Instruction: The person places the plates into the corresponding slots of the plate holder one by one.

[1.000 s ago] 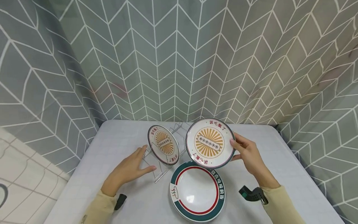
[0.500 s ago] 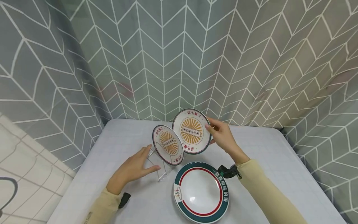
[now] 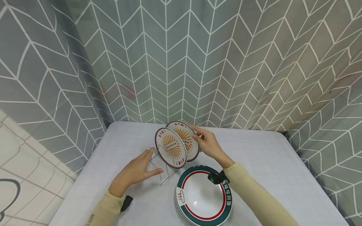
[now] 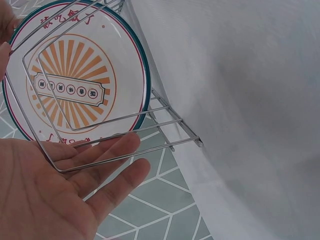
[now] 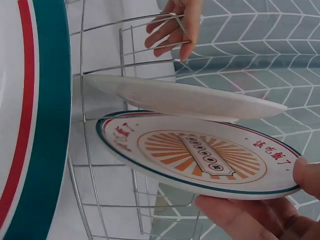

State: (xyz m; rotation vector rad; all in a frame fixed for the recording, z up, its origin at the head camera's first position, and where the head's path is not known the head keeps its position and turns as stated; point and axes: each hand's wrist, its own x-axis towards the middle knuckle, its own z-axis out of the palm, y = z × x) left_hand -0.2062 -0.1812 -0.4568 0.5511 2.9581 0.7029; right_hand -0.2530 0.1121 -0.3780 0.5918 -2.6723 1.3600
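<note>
Left hand (image 3: 135, 171) spread, fingers fairly straight, touching the silver wire rack (image 4: 176, 118); right hand (image 3: 210, 146) pinching, thumb and fingers on the rim of a round white plate with orange sunburst and teal edge (image 5: 200, 155), tilted, lower edge at the rack wires; matching sunburst plate (image 3: 171, 147) leans in the rack beside it; large white plate with green-and-red rim (image 3: 203, 194) flat on the white-covered desk (image 3: 263, 175); grey chevron-patterned curtain (image 3: 175, 62) behind.

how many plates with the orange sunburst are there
2: the front plate leans in the wire rack, nearer the left hand; the rear plate, partly behind it, is held by the right hand. Any under the flat-lying plate would be hidden.
</note>
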